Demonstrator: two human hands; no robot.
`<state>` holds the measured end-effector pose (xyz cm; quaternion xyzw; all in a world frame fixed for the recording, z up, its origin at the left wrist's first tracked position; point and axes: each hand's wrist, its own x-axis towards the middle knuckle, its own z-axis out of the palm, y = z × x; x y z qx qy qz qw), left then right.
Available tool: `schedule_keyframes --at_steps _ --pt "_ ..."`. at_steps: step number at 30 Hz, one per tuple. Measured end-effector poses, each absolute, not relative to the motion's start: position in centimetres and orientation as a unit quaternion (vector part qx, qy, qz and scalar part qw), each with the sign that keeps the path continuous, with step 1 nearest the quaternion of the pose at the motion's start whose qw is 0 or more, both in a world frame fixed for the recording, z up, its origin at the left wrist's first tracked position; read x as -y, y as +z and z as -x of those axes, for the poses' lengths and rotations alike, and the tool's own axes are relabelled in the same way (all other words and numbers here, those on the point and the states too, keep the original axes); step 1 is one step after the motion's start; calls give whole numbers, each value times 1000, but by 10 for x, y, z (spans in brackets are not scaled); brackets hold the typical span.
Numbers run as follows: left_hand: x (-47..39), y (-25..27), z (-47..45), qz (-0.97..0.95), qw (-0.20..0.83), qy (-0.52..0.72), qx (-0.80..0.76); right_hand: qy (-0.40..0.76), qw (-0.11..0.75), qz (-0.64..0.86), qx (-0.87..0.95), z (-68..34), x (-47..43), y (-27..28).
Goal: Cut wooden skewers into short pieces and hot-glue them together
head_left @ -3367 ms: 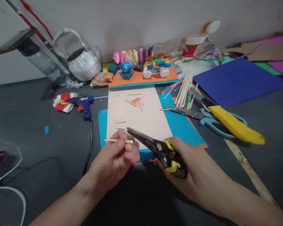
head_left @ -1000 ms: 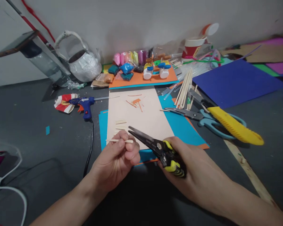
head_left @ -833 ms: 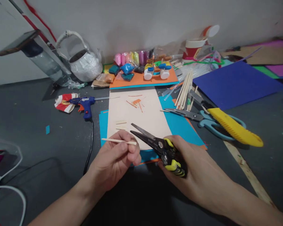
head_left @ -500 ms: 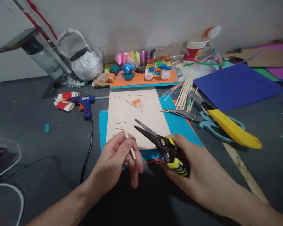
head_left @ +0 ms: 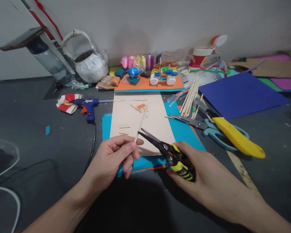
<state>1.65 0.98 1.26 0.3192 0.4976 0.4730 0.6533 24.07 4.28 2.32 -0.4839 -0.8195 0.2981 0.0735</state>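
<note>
Between thumb and fingers, my left hand (head_left: 118,153) pinches a thin wooden stick (head_left: 141,124) that points up and away over the cream sheet (head_left: 121,110). My right hand (head_left: 201,168) grips black-and-yellow scissors (head_left: 168,152) by the handles. Their blades are slightly apart, with the tips at the stick just above my left fingers. Short cut stick pieces (head_left: 124,127) lie on the sheet by my left hand. Orange paper scraps (head_left: 141,106) are farther up the same sheet.
Left of the sheet lies a blue glue gun (head_left: 89,108) with its cord. To the right are a bundle of sticks (head_left: 190,97), blue-handled scissors (head_left: 215,132) and a yellow cutter (head_left: 237,136). Clay packets (head_left: 133,72) and a silver teapot (head_left: 91,66) stand at the back.
The stick has swung from leaning left to leaning right, and more of it sticks out beyond my left fingers. The scissor tips now meet it, where before they were apart from it.
</note>
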Motion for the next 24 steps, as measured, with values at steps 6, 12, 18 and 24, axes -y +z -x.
schedule_keyframes --at_steps 6,12,18,24 --pt "-10 14 -15 -316 674 423 -516 341 47 457 820 -241 -39 30" --pt "-11 16 -12 -329 700 399 -494 380 14 454 806 -247 -38 33" --pt "-6 21 -19 -358 602 459 -547 443 32 452 774 -249 -40 37" --pt "1 19 -27 -401 507 455 -613 444 38 451 773 -245 -40 36"
